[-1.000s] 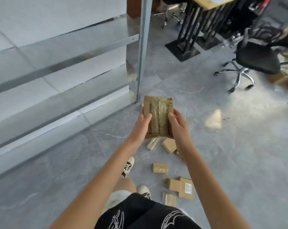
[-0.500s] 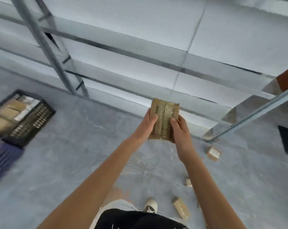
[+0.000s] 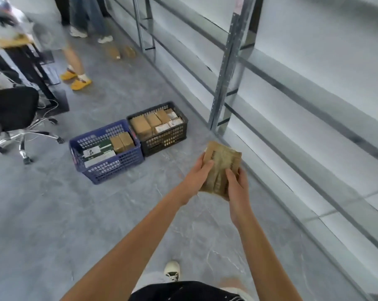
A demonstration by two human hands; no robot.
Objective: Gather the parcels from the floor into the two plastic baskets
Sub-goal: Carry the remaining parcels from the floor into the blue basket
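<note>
I hold a flat brown taped parcel [image 3: 221,162] in front of me with both hands. My left hand [image 3: 196,173] grips its left edge and my right hand [image 3: 237,190] grips its right lower edge. Ahead on the floor stand two plastic baskets side by side. The blue basket [image 3: 118,165] on the left holds green-and-white boxes and brown parcels. The black basket [image 3: 168,137] on the right is packed with several brown parcels. Both baskets lie well to the left of and beyond the parcel I hold.
A metal shelving rack [image 3: 229,68] with pale shelves runs along the right. A black office chair [image 3: 12,118] and a desk [image 3: 21,51] stand at the left. A person in yellow shoes [image 3: 77,80] stands beyond the baskets. Two brown parcels [image 3: 120,53] lie on the floor far back.
The view has swung left from the scattered parcels, past the rack, onto the two baskets. Both hands keep the same hold on the parcel.
</note>
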